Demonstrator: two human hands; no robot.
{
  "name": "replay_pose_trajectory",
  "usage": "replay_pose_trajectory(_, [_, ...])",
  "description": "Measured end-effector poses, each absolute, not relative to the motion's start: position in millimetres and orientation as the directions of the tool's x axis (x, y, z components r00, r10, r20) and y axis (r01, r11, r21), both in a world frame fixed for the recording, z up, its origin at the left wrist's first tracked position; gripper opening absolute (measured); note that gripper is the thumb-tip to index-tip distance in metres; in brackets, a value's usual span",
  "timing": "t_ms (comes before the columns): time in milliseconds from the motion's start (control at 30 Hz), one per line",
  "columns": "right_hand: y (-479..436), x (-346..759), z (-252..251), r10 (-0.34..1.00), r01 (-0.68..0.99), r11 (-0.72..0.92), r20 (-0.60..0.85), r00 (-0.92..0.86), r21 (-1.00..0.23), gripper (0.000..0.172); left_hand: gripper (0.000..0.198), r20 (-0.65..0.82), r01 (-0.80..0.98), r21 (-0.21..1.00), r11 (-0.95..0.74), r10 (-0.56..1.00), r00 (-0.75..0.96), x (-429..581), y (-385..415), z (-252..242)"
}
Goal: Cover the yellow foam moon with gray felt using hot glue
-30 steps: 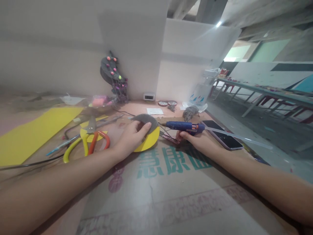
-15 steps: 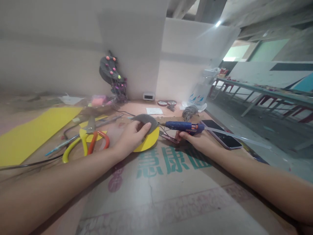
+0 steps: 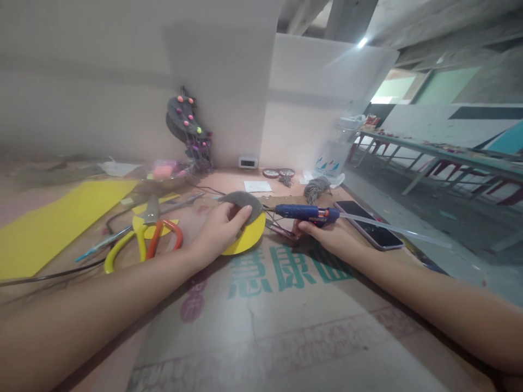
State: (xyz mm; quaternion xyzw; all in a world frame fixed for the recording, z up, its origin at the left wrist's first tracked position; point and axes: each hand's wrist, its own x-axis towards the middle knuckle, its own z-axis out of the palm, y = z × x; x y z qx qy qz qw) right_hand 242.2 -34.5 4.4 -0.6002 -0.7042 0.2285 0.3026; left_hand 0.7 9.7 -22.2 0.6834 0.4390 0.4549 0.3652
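My left hand (image 3: 223,226) is closed on a rounded yellow piece (image 3: 250,235), which looks like paper or felt, with a grey fuzzy layer (image 3: 247,202) against its upper part. The thumb presses on the grey layer. My right hand (image 3: 312,231) is wrapped round the handle of a blue glue gun (image 3: 304,211). A long clear glue stick (image 3: 379,224) sticks out of its back end. The nozzle points left, and its tip is at or very near the right edge of the grey layer; contact cannot be made out. Small metal-bladed scissors (image 3: 281,231) lie under the gun.
Scissors with yellow and orange handles (image 3: 143,239) and a yellow sheet (image 3: 69,223) lie at the left. A phone (image 3: 370,226) and grey yarn (image 3: 316,190) are at the right. Behind stand a pinned grey form (image 3: 183,120), a small clock (image 3: 248,162) and a plastic bottle (image 3: 333,152).
Almost nothing differs. The view has shifted very slightly, while both hands keep their holds on the yellow piece and the glue gun.
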Motion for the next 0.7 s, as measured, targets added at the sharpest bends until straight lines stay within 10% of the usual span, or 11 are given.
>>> replay_pose_trajectory(700, [-36.7,242.2,7.4,0.977,0.73,0.209,0.167,-0.13,-0.651,0.029,0.036,0.294,0.284,0.896,-0.341,0.936,0.195,0.7,9.4,-22.8])
